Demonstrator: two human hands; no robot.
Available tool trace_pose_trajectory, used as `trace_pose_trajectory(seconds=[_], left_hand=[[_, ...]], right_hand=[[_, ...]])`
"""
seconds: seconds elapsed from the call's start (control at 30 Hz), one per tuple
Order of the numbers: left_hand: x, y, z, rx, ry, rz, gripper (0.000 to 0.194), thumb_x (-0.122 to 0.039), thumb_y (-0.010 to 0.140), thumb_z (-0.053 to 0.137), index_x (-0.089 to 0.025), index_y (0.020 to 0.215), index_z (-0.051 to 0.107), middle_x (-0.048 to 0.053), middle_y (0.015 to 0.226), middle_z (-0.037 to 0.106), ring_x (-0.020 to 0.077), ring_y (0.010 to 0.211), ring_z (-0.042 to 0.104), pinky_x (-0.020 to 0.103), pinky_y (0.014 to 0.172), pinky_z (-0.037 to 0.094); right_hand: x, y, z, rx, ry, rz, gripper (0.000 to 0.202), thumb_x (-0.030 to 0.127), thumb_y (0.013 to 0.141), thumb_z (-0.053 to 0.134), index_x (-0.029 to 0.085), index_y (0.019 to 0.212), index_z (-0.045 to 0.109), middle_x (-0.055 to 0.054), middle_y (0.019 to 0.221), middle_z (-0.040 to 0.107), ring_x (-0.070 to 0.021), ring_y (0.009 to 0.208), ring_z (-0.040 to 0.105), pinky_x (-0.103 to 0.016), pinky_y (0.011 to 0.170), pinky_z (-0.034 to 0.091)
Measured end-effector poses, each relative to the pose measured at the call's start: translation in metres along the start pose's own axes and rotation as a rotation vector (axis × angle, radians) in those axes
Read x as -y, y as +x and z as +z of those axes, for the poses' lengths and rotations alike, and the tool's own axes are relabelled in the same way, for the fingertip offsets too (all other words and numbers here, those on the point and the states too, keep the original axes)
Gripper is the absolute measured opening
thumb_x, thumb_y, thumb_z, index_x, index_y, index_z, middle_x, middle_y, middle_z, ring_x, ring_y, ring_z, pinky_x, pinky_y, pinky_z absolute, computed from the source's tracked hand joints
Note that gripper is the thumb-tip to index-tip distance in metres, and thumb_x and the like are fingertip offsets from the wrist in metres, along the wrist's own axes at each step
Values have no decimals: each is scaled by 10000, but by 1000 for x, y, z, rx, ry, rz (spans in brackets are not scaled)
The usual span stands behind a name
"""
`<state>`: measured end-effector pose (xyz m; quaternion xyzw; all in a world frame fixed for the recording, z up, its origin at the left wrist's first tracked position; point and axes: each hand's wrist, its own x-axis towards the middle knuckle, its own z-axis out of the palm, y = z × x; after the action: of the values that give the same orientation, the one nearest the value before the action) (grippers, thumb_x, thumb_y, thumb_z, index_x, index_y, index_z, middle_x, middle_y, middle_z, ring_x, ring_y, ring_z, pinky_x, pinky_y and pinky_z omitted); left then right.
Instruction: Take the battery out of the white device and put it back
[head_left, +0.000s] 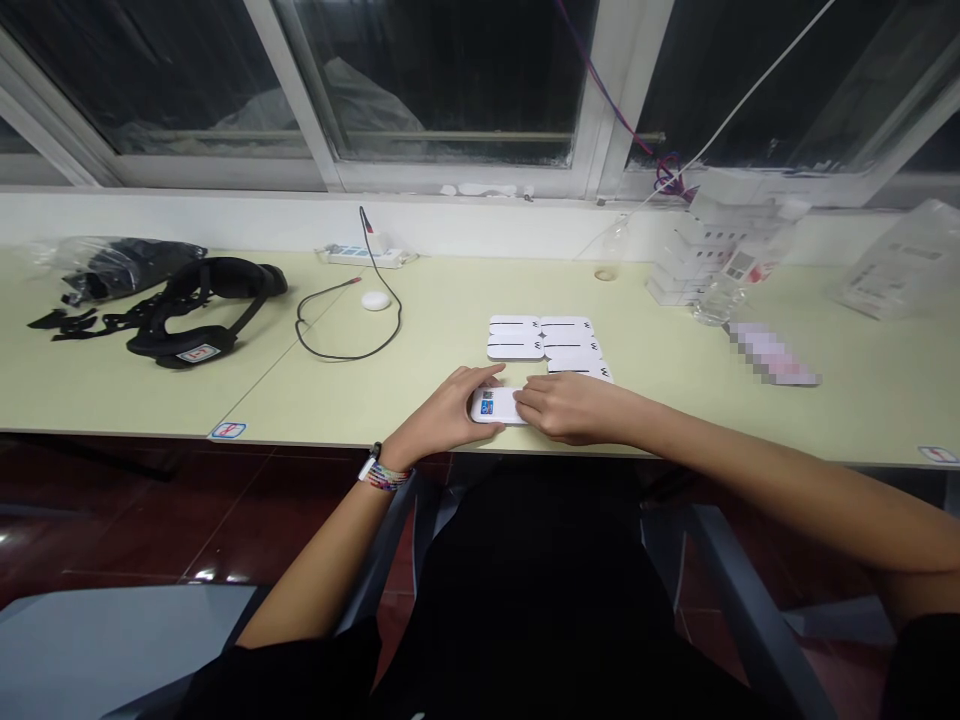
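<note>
A small white rounded device (504,408) with a blue sticker and a printed code lies near the table's front edge. My left hand (452,412) curves around its left end, thumb on the near side and fingers on the far side. Closed fingers of my right hand (564,407) press on its right end, hiding that part. Just beyond are several similar white devices, marked with black lines and letters: a left pair (515,340), a right pair (568,340) and a nearer one (579,369), partly covered by my right hand.
A black headset (206,310) and a plastic bag (127,265) are at left. A black cable (330,357) loops around a white round object (375,300) near a power strip (364,256). White boxes (679,265), a clear bottle (724,295) and a blurred phone-shaped item (772,355) are at right.
</note>
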<state>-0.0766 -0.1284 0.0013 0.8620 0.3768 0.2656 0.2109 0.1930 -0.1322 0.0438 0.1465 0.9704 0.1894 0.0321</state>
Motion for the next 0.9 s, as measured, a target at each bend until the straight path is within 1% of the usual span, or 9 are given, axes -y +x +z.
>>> trace_pose_trajectory(seconds=[0.2, 0.33, 0.43, 0.5, 0.6, 0.63, 0.73, 0.8, 0.9], left_hand=[[1, 0, -1, -7, -19, 11, 894, -280, 871, 876, -299, 1668, 472, 101, 1386, 710, 316, 1283, 667, 521, 1142, 546], [1, 1, -1, -9, -20, 25, 859, -294, 881, 880, -295, 1648, 493, 102, 1384, 706, 312, 1276, 672, 511, 1138, 549], [2, 1, 0, -7, -21, 16, 853, -283, 872, 883, -292, 1635, 503, 101, 1366, 704, 309, 1260, 676, 507, 1133, 552], [2, 0, 0, -7, -26, 11, 865, -268, 868, 880, -297, 1640, 492, 101, 1382, 699, 311, 1279, 667, 508, 1143, 545], [2, -1, 0, -9, -51, 11, 865, -265, 877, 869, -314, 1646, 476, 98, 1400, 697, 321, 1320, 650, 518, 1166, 527], [2, -1, -1, -9, -59, 14, 853, -274, 886, 865, -321, 1644, 477, 98, 1409, 695, 324, 1332, 645, 521, 1171, 523], [1, -2, -2, -2, -64, 17, 820, -312, 910, 855, -338, 1638, 480, 100, 1483, 662, 333, 1375, 622, 528, 1183, 512], [1, -2, -2, 5, -63, 16, 822, -322, 916, 852, -349, 1644, 472, 97, 1515, 649, 336, 1393, 610, 533, 1187, 509], [1, -2, -3, 8, -68, 21, 825, -313, 917, 844, -363, 1651, 470, 86, 1528, 651, 336, 1400, 608, 531, 1188, 511]], right_hand=[[10, 1, 0, -3, -149, 5, 299, -39, 1061, 438, 109, 1029, 695, -114, 920, 744, -235, 818, 657, -360, 666, 463], [10, 2, 1, -32, -187, 0, 296, -54, 1050, 438, 105, 1034, 687, -120, 907, 746, -239, 820, 668, -363, 683, 472], [10, 3, 2, -38, -168, 12, 295, -43, 1052, 428, 109, 1051, 680, -120, 895, 746, -241, 818, 660, -363, 701, 469], [10, 2, 3, -36, -108, 38, 276, -14, 1053, 432, 115, 1066, 676, -125, 918, 749, -251, 837, 657, -368, 718, 475], [12, 1, 4, -68, 89, 148, 159, 101, 1024, 552, 117, 1127, 672, -154, 1044, 754, -283, 925, 665, -392, 773, 512], [13, 0, 4, -94, 167, 211, 177, 158, 1013, 601, 112, 1169, 671, -171, 1095, 752, -298, 967, 669, -408, 806, 529], [13, -1, 5, -173, 374, 394, 354, 297, 1018, 686, 113, 1318, 660, -194, 1179, 745, -333, 1079, 676, -460, 916, 558], [12, 0, 4, -201, 484, 451, 396, 316, 1011, 715, 149, 1366, 663, -172, 1166, 744, -334, 1114, 676, -463, 934, 563], [10, 2, 2, -207, 580, 484, 452, 276, 944, 768, 191, 1379, 677, -142, 1152, 729, -326, 1119, 667, -442, 907, 562]])
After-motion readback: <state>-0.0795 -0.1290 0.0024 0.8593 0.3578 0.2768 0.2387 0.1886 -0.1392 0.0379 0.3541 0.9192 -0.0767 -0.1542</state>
